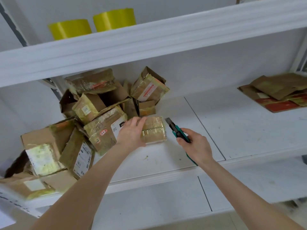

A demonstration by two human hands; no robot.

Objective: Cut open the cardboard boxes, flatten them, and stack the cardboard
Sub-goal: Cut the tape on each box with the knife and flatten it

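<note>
Gripping a small taped box (154, 131), our left hand (131, 134) curled over its edge, our right hand (197, 146) clasped a green knife (178, 132) just beside it

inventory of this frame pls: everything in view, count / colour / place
small taped box: 1, brown with yellowish tape, middle of shelf
utility knife: 1, teal and black, blade out, just right of the small taped box
box pile: roughly ten, brown, jumbled at shelf left
flattened cardboard stack: 1, brown and red, shelf right
rolls: 2, yellow-green, upper shelf
shelf: white, several tiers
left hand: holds the small taped box's left end
right hand: grips the utility knife
</note>
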